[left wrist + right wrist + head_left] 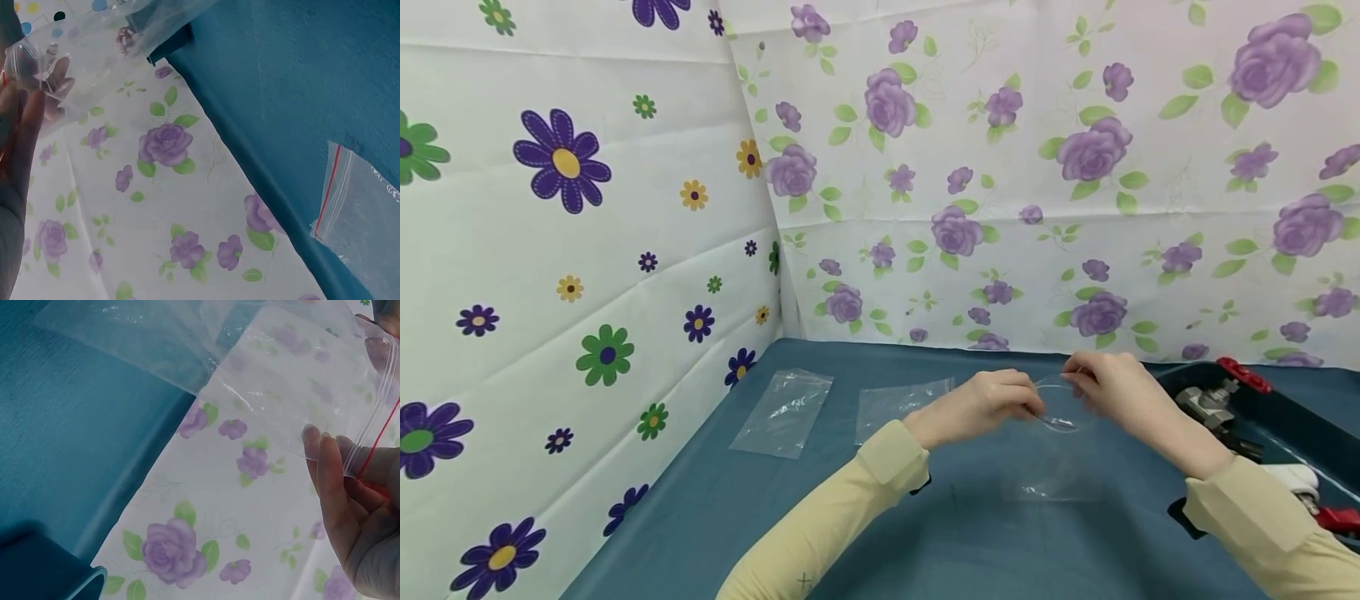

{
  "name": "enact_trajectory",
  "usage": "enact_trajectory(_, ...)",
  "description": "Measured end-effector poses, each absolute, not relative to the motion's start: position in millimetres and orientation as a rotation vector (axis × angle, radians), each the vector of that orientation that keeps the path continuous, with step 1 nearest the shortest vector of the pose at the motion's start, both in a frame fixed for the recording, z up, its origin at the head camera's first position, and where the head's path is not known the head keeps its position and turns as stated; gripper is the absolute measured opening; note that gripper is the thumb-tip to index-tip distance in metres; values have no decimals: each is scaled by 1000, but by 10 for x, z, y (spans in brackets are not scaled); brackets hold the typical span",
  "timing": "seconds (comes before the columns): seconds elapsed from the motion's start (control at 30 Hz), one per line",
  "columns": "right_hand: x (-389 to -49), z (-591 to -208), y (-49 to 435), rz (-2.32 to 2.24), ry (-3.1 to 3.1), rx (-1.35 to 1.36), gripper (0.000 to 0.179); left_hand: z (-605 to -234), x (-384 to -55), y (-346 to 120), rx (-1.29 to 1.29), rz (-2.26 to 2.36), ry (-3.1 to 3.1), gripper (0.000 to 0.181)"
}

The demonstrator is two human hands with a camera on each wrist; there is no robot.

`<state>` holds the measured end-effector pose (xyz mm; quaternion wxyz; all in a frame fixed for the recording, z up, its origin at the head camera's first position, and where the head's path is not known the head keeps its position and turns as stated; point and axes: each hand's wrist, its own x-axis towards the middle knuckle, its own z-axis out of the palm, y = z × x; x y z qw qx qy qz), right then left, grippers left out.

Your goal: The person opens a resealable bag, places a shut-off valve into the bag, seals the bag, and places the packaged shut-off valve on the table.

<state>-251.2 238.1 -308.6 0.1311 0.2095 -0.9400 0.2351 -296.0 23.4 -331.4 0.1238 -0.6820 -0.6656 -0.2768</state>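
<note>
Bag [1052, 483] hangs below and between hands, long axis downward. Left hand [983, 403] and right hand [1116, 390] pinch its mouth, one each side; opening seemingly parted, clear film.

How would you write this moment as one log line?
left fingers: pinch bag | right fingers: pinch same bag | bag: mouth open | other bags: table, left | bin: right
</note>
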Motion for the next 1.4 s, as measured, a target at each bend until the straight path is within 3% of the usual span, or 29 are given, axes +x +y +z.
enact_trajectory(0.37, -2494, -3167, 2441, 654, -2711, 631, 6, -3323, -2943, 176, -1783, -408, -1832, 17)
enact_trajectory(0.6, -2457, -3101, 2629, 700, -2709, 544, 26, -3323, -2943, 175, -1813, -433, -1816, 17)
enact_trajectory(0.97, -2626, -2908, 3379, 661, -2815, 349, 42, -3310, -2940, 148, -1822, -443, -1807, 19)
enact_trajectory(1.4, -2927, -3153, 4157, 530, -2966, -4, 74, -3303, -2940, 140, -1854, -428, -1826, 16)
